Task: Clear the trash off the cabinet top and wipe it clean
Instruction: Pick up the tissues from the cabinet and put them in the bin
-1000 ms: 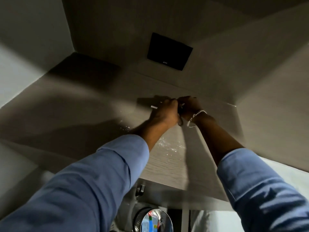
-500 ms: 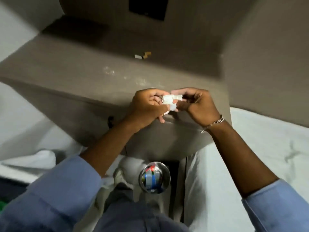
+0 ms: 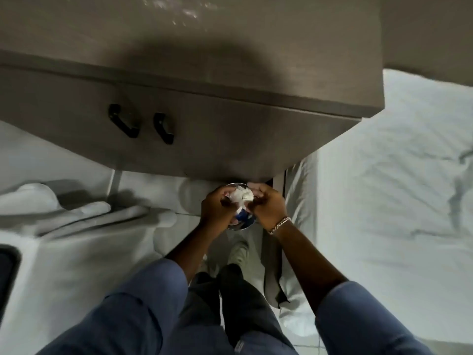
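I am pinching a crumpled white wad of trash (image 3: 241, 195) between the fingertips of both hands, the left hand (image 3: 217, 206) curled round its near side and the right hand (image 3: 269, 208) closing on it from the other, a bracelet (image 3: 280, 224) showing at that wrist. The wad is hanging directly over the small shiny metal bin (image 3: 240, 226) on the floor, which is already holding something blue; the bin is standing just under the front edge of the cabinet (image 3: 230, 139). I judge I am finishing the clearing step. Next I am needing to part my fingers so the wad drops inside the rim, then go back up to the cabinet top (image 3: 307, 60), where pale wet-looking specks (image 3: 179, 8) are glinting and the wiping is not yet done.
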`<state>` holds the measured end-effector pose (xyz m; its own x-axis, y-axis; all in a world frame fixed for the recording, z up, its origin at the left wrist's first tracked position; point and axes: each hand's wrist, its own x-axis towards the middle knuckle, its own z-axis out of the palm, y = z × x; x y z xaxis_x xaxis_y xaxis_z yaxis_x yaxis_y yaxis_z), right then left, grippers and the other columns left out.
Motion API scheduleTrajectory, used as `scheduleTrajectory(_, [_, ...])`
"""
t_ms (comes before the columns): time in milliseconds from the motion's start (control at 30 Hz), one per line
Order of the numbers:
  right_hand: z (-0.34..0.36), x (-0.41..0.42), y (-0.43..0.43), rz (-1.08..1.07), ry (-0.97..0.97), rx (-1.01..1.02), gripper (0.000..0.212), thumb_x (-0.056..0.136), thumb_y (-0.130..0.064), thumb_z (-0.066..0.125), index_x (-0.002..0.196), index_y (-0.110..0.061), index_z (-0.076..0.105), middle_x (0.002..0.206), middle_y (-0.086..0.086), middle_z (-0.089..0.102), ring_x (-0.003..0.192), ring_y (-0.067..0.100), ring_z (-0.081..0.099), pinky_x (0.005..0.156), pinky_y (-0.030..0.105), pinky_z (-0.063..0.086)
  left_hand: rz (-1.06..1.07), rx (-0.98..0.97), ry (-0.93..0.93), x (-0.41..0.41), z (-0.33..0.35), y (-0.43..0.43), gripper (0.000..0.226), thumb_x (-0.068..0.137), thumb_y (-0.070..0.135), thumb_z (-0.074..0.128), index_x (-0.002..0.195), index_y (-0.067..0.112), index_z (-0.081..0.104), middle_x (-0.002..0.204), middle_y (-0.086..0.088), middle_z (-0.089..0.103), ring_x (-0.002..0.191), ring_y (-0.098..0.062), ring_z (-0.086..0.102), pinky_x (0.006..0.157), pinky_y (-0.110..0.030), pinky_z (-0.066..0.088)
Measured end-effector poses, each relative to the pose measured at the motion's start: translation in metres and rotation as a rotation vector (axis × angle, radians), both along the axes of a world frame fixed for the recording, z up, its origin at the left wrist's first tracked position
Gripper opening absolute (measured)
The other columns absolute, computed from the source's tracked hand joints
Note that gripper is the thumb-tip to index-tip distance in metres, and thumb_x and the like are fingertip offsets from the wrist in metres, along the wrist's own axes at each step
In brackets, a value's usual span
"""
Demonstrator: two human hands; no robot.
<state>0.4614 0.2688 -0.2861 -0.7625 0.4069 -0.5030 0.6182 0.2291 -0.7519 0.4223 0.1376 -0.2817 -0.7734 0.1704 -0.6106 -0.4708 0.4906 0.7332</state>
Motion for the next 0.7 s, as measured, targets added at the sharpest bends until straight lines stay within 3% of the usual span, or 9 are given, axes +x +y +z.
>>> scheduleTrajectory(100, [-0.03, 0.001, 0.002, 0.007, -0.012, 0.026, 0.051, 0.072, 0.005, 0.062, 0.119, -0.015, 0.063, 0.119, 0.009, 0.068, 0.111, 0.023, 0.063, 0.1, 0.029, 0.048, -0.087, -0.03, -0.138, -0.004, -0.028, -0.005, 0.062, 0.073, 0.0, 0.073, 0.129, 0.023, 0.06, 0.121, -0.011, 0.069, 0.108, -0.031, 0.066, 0.089, -0.047, 0.059])
scheduleTrajectory(200, [-0.053, 0.017, 0.016, -0.024, -0.125, 0.033, 0.057, 0.077, 0.002, 0.062, 0.13, -0.017, 0.052, 0.129, 0.008, 0.061, 0.117, 0.024, 0.059, 0.097, 0.026, 0.045, -0.209, -0.121, -0.122, 0.001, -0.04, -0.018, 0.06, 0.075, 0.003, 0.071, 0.132, 0.02, 0.058, 0.128, -0.01, 0.068, 0.116, -0.03, 0.064, 0.097, -0.045, 0.054])
scheduleTrajectory(300, [-0.04, 0.025, 0.026, -0.223, -0.065, -0.076, 0.048, 0.077, 0.01, 0.059, 0.122, -0.007, 0.056, 0.125, 0.016, 0.062, 0.109, 0.029, 0.061, 0.1, 0.043, 0.049, -0.195, -0.182, -0.07, 0.005, -0.015, -0.037, 0.05, 0.073, 0.011, 0.066, 0.123, 0.013, 0.062, 0.117, -0.014, 0.071, 0.109, -0.032, 0.065, 0.092, -0.045, 0.056])
scheduleTrajectory(333, [-0.029, 0.024, 0.029, -0.223, -0.037, -0.074, 0.044, 0.077, 0.011, 0.058, 0.117, -0.007, 0.059, 0.119, 0.015, 0.065, 0.103, 0.026, 0.062, 0.097, 0.041, 0.052, -0.16, -0.157, -0.065, 0.003, -0.001, -0.041, 0.048, 0.071, 0.014, 0.064, 0.119, 0.011, 0.064, 0.112, -0.015, 0.071, 0.105, -0.034, 0.067, 0.09, -0.048, 0.056])
scheduleTrajectory(400, [0.0, 0.02, 0.034, -0.123, -0.025, -0.045, 0.041, 0.079, 0.006, 0.057, 0.115, -0.014, 0.062, 0.107, 0.003, 0.067, 0.097, 0.018, 0.061, 0.085, 0.019, 0.054, -0.094, -0.115, -0.05, 0.0, 0.027, -0.047, 0.041, 0.078, 0.009, 0.064, 0.118, 0.009, 0.064, 0.11, -0.017, 0.071, 0.102, -0.037, 0.068, 0.092, -0.051, 0.056])
scheduleTrajectory(467, [0.028, 0.015, 0.038, -0.052, 0.003, -0.033, 0.038, 0.081, 0.004, 0.057, 0.113, -0.015, 0.064, 0.1, -0.001, 0.066, 0.096, 0.016, 0.062, 0.083, 0.019, 0.052, -0.035, -0.074, -0.003, -0.005, 0.054, -0.049, 0.037, 0.085, 0.0, 0.06, 0.121, 0.008, 0.063, 0.112, -0.02, 0.07, 0.102, -0.037, 0.068, 0.094, -0.051, 0.055])
scheduleTrajectory(533, [0.064, 0.008, 0.036, -0.069, 0.083, -0.115, 0.029, 0.084, 0.006, 0.054, 0.102, -0.012, 0.068, 0.09, 0.0, 0.067, 0.09, 0.019, 0.062, 0.087, 0.028, 0.053, 0.017, 0.014, 0.061, -0.01, 0.087, -0.047, 0.035, 0.087, -0.005, 0.056, 0.12, 0.004, 0.063, 0.109, -0.022, 0.07, 0.098, -0.037, 0.069, 0.091, -0.047, 0.057])
scheduleTrajectory(600, [0.102, -0.001, 0.027, -0.076, 0.231, -0.256, 0.027, 0.087, 0.008, 0.051, 0.091, -0.01, 0.07, 0.078, 0.003, 0.066, 0.082, 0.022, 0.06, 0.08, 0.031, 0.055, 0.033, 0.128, 0.111, -0.017, 0.117, -0.042, 0.034, 0.088, -0.008, 0.054, 0.121, 0.001, 0.061, 0.106, -0.02, 0.069, 0.089, -0.029, 0.069, 0.078, -0.033, 0.058])
scheduleTrajectory(700, [0.159, -0.013, 0.011, 0.122, 0.449, -0.194, 0.028, 0.082, 0.011, 0.059, 0.092, -0.014, 0.067, 0.091, 0.013, 0.069, 0.084, 0.026, 0.067, 0.076, 0.035, 0.059, 0.067, 0.265, 0.224, -0.028, 0.166, -0.039, 0.028, 0.091, -0.008, 0.053, 0.113, 0.006, 0.063, 0.103, -0.018, 0.068, 0.08, -0.022, 0.067, 0.069, -0.025, 0.054])
